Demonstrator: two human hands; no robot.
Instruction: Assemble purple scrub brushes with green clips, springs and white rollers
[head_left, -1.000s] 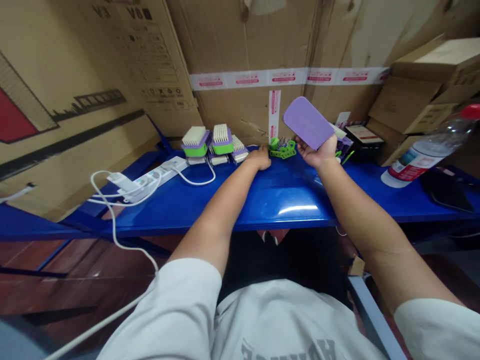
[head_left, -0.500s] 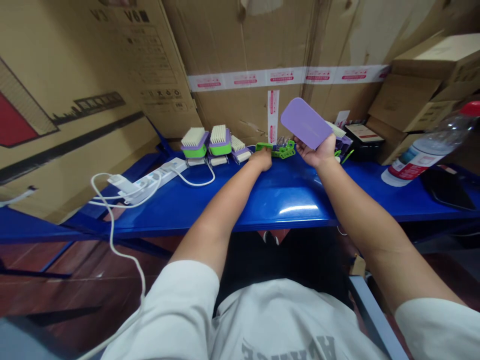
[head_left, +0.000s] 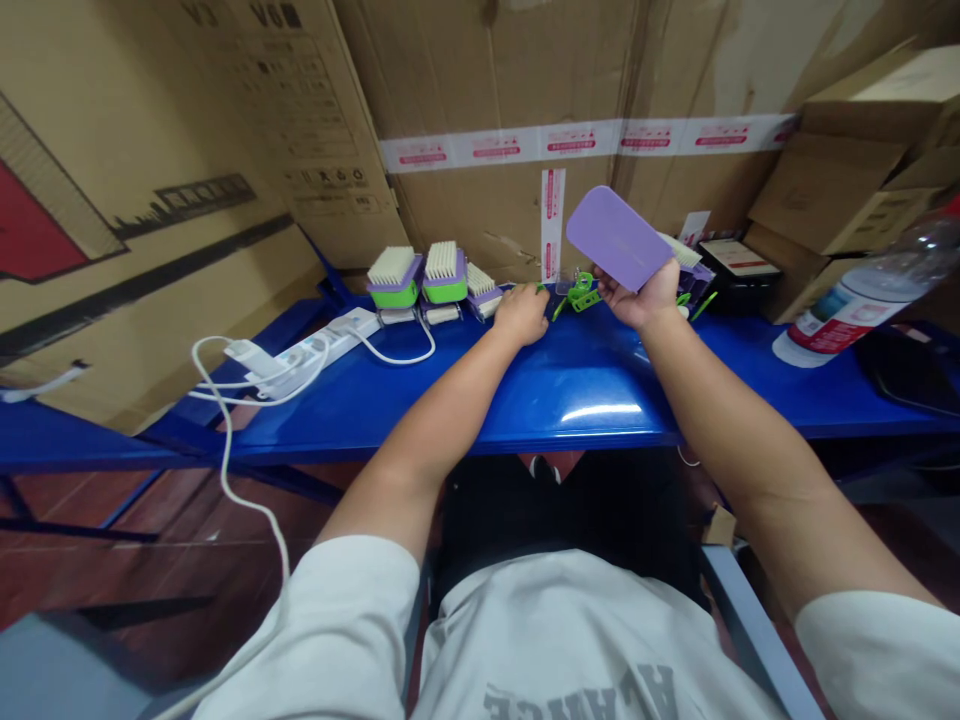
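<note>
My right hand (head_left: 639, 300) holds up a flat purple panel with rounded corners (head_left: 619, 238), gripping its lower right end above the table. The panel's broad smooth face is toward me. Palm down, my left hand (head_left: 523, 314) rests at the back of the table, its fingers curled round a green plastic piece (head_left: 541, 288) that is mostly hidden. Just right of it lie green plastic clips (head_left: 582, 291). To its left stand purple-and-green brush blocks with cream bristles (head_left: 441, 275), and a tilted bristled block (head_left: 482, 290) almost touches the hand.
A white power strip (head_left: 322, 350) with looping cables lies on the blue table (head_left: 585, 380) at left. Another bristled purple part (head_left: 694, 270) sits behind my right hand. Farther right are a black box (head_left: 739, 278), a plastic bottle (head_left: 847, 315) and cardboard boxes (head_left: 832, 195). Cardboard walls the back.
The green piece by my left hand is now mostly covered by its fingers. The green clips between my hands sit differently. My right hand still holds the purple panel; the view has shifted slightly.
</note>
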